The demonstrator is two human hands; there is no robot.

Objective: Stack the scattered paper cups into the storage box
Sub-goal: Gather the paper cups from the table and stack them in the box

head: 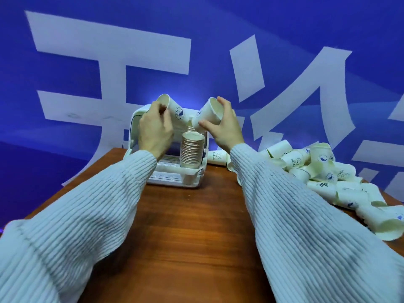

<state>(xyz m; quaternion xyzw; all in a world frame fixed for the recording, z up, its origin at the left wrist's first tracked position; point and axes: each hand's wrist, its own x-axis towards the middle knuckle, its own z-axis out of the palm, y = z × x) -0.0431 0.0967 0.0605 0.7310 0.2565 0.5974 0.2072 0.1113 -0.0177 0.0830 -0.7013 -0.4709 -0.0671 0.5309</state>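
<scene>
A: The table (192, 226) is wood-look, brown with visible grain and a soft sheen near the middle.

B: And the box (140, 119)?

A: White plastic, smooth, slightly glossy, with a slatted floor. The stack (192, 149) inside it is paper, its rolled rims showing tan and ridged.

B: The loose cups (323, 171) on the right?

A: Matt off-white paper with blue print, cream inside. The sleeves (306, 215) are pale ribbed knit cloth, soft and matt. The far backdrop (65, 51) is blue with white characters, smooth.
</scene>
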